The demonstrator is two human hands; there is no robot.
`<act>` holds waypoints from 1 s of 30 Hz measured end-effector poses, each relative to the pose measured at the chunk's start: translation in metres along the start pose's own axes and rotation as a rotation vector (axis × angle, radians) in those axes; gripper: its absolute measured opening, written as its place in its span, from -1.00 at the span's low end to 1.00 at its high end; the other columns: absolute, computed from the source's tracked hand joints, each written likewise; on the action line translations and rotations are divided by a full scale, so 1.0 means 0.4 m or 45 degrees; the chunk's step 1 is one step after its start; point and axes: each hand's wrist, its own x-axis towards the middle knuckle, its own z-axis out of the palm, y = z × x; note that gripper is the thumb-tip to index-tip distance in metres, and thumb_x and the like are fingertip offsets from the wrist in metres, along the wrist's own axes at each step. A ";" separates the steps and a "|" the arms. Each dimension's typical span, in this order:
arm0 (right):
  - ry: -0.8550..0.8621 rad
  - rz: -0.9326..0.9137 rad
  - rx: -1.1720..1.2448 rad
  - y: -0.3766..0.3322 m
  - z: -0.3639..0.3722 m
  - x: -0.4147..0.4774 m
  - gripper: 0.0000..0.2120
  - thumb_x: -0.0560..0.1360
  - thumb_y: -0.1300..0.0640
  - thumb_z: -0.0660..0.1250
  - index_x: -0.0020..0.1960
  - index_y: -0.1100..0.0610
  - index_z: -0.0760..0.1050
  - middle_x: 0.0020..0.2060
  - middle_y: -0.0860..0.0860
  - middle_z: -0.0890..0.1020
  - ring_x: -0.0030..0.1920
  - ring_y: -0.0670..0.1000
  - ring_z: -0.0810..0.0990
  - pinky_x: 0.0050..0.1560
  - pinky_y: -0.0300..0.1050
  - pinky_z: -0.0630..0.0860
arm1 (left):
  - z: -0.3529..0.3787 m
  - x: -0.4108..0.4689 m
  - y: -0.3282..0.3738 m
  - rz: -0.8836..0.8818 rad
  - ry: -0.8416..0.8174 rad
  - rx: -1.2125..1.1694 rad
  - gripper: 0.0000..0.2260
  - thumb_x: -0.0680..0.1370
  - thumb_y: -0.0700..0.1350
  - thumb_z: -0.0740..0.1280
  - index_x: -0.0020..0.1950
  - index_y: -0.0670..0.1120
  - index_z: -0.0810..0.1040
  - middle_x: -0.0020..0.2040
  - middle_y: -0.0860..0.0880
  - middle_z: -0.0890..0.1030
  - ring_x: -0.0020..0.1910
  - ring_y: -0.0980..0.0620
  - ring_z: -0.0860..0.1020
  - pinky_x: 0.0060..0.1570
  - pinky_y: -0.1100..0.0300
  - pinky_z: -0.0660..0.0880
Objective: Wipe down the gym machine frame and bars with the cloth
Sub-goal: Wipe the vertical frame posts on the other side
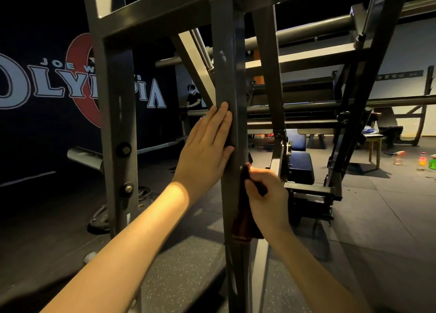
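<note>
A grey steel upright post (pixel 224 60) of the gym machine frame rises straight in front of me. My left hand (pixel 207 143) lies flat against its left face, fingers straight and pointing up. Lower down, on the post's right side, my right hand (pixel 264 194) grips a dark brownish cloth (pixel 243 220) and holds it against the post; the cloth hangs below my fist. Another grey upright (pixel 118 114) with bolts stands to the left, and slanted bars (pixel 266 60) cross behind.
Weight plates (pixel 100 218) lie on the dark rubber floor at the left post's foot. A blue padded seat (pixel 300 166) sits behind the frame. Spray bottles (pixel 422 160) stand on the floor at far right near a wooden bench (pixel 375 140). Another person (pixel 193 98) stands by the back wall.
</note>
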 end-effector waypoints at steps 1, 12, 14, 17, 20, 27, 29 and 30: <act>-0.052 0.005 -0.056 -0.015 -0.006 0.020 -0.79 0.52 0.34 0.32 -0.05 0.03 0.49 -0.11 -0.24 0.49 -0.07 -0.36 0.48 0.00 -0.59 0.31 | 0.000 0.000 0.000 0.005 -0.003 0.003 -0.44 0.58 0.01 0.07 0.54 -0.20 0.17 0.55 -0.16 0.20 0.53 -0.11 0.13 0.47 -0.03 0.04; 0.018 -0.048 -0.047 -0.008 -0.001 -0.003 -0.75 0.50 0.37 0.35 -0.04 0.02 0.50 -0.12 -0.20 0.52 -0.03 -0.41 0.48 0.02 -0.56 0.33 | 0.001 -0.003 0.005 -0.015 0.008 -0.013 -0.44 0.59 0.00 0.06 0.55 -0.19 0.14 0.56 -0.15 0.18 0.54 -0.08 0.09 0.48 -0.02 -0.02; -0.054 0.002 -0.116 -0.002 -0.013 -0.009 -0.78 0.50 0.35 0.36 -0.06 0.03 0.50 -0.14 -0.24 0.50 -0.07 -0.42 0.47 0.01 -0.61 0.29 | 0.000 -0.003 0.007 -0.028 0.000 -0.018 -0.44 0.58 0.00 0.06 0.55 -0.19 0.13 0.56 -0.15 0.17 0.54 -0.07 0.08 0.48 -0.02 -0.02; -0.126 -0.093 -0.181 -0.060 -0.020 0.079 -0.83 0.53 0.32 0.32 0.03 0.10 0.58 -0.02 -0.20 0.49 -0.07 -0.43 0.41 0.03 -0.66 0.22 | -0.001 -0.001 0.003 -0.029 -0.007 -0.023 -0.44 0.58 0.00 0.06 0.55 -0.19 0.14 0.56 -0.15 0.16 0.54 -0.08 0.08 0.47 -0.01 -0.01; 0.016 -0.285 -0.133 -0.102 -0.009 0.161 -0.82 0.53 0.31 0.32 0.11 0.22 0.59 0.05 -0.07 0.56 0.02 -0.32 0.47 0.11 -0.59 0.28 | -0.004 -0.002 0.003 -0.011 0.007 0.006 -0.45 0.58 -0.02 0.06 0.55 -0.20 0.17 0.56 -0.16 0.18 0.53 -0.10 0.11 0.48 0.00 0.01; -0.082 0.014 -0.165 0.025 -0.017 -0.024 -0.87 0.52 0.33 0.33 -0.06 0.12 0.56 -0.12 -0.05 0.57 -0.09 -0.39 0.51 -0.02 -0.59 0.32 | -0.002 -0.002 0.010 -0.043 -0.015 -0.015 -0.44 0.58 0.00 0.04 0.56 -0.18 0.13 0.57 -0.14 0.16 0.54 -0.09 0.10 0.48 -0.01 -0.02; -0.087 -0.021 -0.217 0.009 -0.018 0.007 -0.88 0.52 0.35 0.33 -0.04 0.16 0.57 -0.11 -0.06 0.56 -0.11 -0.39 0.49 -0.01 -0.62 0.28 | 0.000 -0.001 0.007 -0.040 -0.013 -0.027 -0.44 0.59 0.00 0.05 0.56 -0.18 0.12 0.57 -0.14 0.16 0.54 -0.09 0.09 0.48 -0.01 -0.01; -0.094 -0.061 -0.233 -0.016 -0.017 0.037 -0.87 0.52 0.34 0.32 -0.01 0.16 0.58 -0.05 -0.07 0.55 -0.10 -0.37 0.47 0.02 -0.63 0.26 | 0.001 -0.002 0.004 -0.034 -0.012 -0.033 -0.44 0.59 0.00 0.05 0.56 -0.19 0.12 0.57 -0.14 0.16 0.54 -0.08 0.08 0.48 -0.02 0.00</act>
